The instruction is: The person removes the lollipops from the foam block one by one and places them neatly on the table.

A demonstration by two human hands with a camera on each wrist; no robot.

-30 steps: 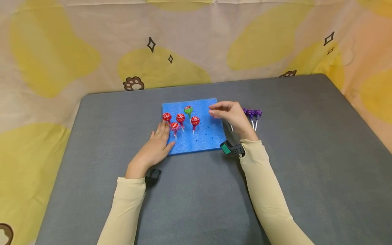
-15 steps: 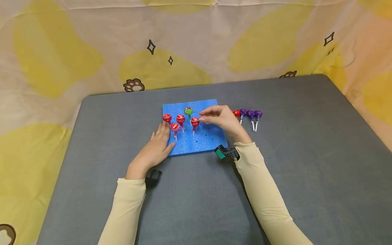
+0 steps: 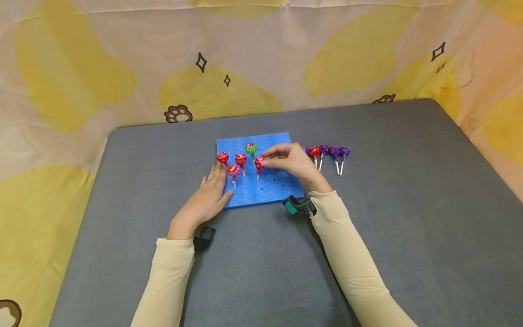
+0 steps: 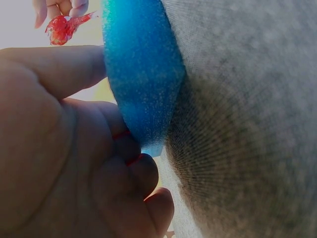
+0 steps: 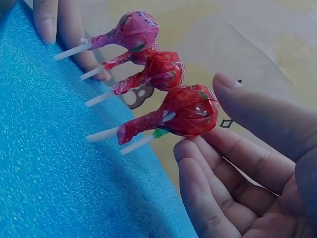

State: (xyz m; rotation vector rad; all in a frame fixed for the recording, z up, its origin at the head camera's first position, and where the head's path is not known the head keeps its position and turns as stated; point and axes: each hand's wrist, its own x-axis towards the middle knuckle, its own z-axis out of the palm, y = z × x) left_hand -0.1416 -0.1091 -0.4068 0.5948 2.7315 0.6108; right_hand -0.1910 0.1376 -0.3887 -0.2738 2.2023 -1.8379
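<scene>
A blue foam board (image 3: pixel 241 197) lies on the grey table with several lollipops upright in it. My left hand (image 3: pixel 206 197) rests along its left edge and front corner, fingers extended. At the board's middle, my right hand (image 3: pixel 294 163) has thumb and fingers around the head of a red lollipop (image 5: pixel 190 111), whose stick stands in the foam. Close by are a green lollipop (image 3: pixel 251 148), another red lollipop (image 3: pixel 240 158) and a pinkish-red lollipop (image 3: pixel 233 170). One more red lollipop (image 3: pixel 222 157) stands near the left fingertips.
Several purple lollipops (image 3: pixel 334 151) and a red lollipop (image 3: pixel 314 151) lie in a row on the table (image 3: pixel 388 204) right of the board. Small holes dot the foam's right part. A patterned cloth (image 3: pixel 261 54) hangs behind the table.
My right hand has moved left across the board to the red lollipop, uncovering more of the row on the table. My left hand stays at the board's edge.
</scene>
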